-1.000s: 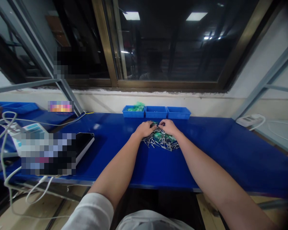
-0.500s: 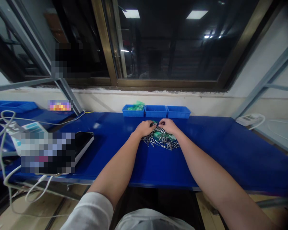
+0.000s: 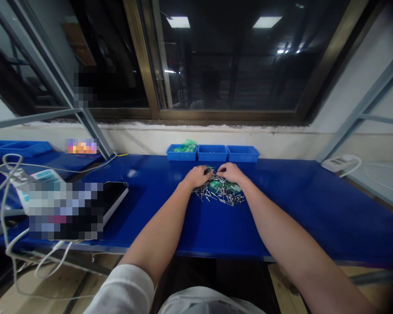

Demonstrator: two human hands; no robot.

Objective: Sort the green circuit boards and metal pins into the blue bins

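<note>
A loose pile of thin silver blind rivets (image 3: 227,197) lies on the blue worktable (image 3: 212,231), with green plastic (image 3: 215,185) showing among them. At the pile's back left, my left hand (image 3: 197,176) is closed, its fingers curled round rivets at the fingertips. My right hand (image 3: 231,172) faces it from the back right, thumb and fingers pinched together on rivets. The two hands are a short gap apart, low over the pile. Exactly how many rivets each hand holds is hidden by the fingers.
Behind the pile stand three blue bins: the left bin (image 3: 173,155) with green plastic bags (image 3: 187,147), the middle bin (image 3: 212,153) and the right bin (image 3: 243,154). A dark-topped device (image 3: 116,194) and white cables (image 3: 57,246) lie at left. A white power strip (image 3: 339,162) sits at right.
The fingers of my right hand have shifted slightly over the rivets. My left hand stays almost in place, and the pile looks nearly the same.
</note>
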